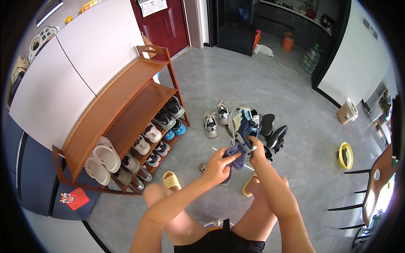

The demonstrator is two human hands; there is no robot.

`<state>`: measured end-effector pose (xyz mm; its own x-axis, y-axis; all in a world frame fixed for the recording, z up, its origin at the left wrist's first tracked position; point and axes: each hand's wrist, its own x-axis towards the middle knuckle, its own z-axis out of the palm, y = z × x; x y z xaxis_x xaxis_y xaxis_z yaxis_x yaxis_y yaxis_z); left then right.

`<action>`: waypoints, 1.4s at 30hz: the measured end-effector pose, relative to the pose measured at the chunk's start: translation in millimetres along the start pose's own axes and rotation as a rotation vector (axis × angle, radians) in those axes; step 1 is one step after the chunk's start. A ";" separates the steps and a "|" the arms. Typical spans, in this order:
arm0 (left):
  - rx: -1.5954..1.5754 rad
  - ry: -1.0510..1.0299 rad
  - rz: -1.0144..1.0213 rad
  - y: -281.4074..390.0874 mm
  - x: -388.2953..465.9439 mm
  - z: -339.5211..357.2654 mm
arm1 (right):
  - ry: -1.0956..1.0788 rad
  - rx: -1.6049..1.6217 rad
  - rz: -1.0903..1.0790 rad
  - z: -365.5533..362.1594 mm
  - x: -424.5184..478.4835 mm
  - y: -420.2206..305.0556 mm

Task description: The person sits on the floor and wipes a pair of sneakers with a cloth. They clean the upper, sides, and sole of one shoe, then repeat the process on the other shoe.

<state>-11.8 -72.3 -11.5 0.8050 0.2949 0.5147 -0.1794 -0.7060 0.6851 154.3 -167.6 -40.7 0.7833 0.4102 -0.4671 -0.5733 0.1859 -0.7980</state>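
In front of me my right hand (258,150) grips a blue and cream sneaker (242,123) near its heel, toe pointing away. My left hand (218,167) holds a bunched purple cloth (237,156) against the sneaker's lower left side. On the floor beyond stands a pair of white and grey sneakers (210,123). To the right of the held sneaker lie black shoes (277,138), one of them tipped on its side. Other shoes beneath my hands are partly hidden.
A brown wooden shoe rack (139,104) holding several pairs stands at the left, white clogs (101,159) at its near end. Yellow slippers (171,180) are on my feet. At the right are a yellow basin (348,155), a waste bin (346,112) and a chair (375,186).
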 end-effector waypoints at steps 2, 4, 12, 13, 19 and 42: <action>0.024 0.116 0.029 -6.2 5.0 -3.7 | -0.013 -0.088 -0.024 1.3 -3.8 -0.9; 0.028 0.258 -0.067 -20.9 20.6 -15.3 | -0.104 -0.174 -0.006 0.5 -7.8 7.4; -0.305 0.382 -0.207 -50.1 30.0 -22.1 | -0.593 0.134 0.128 24.7 -43.2 -4.1; -0.324 0.393 -0.217 -50.1 29.8 -20.9 | -0.609 0.141 0.133 28.3 -47.9 -7.9; -0.576 0.359 -0.413 -53.3 17.9 -6.8 | -0.482 0.110 0.109 35.6 -53.6 -9.5; 0.019 0.319 -0.174 -46.5 31.9 -44.4 | -0.171 -0.518 -0.378 16.2 -10.9 22.0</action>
<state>-2.9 -1.5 -4.0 0.6052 0.5957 0.5280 -0.0422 -0.6384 0.7686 129.3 -153.6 -47.0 0.8338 0.5453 -0.0860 -0.0433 -0.0908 -0.9949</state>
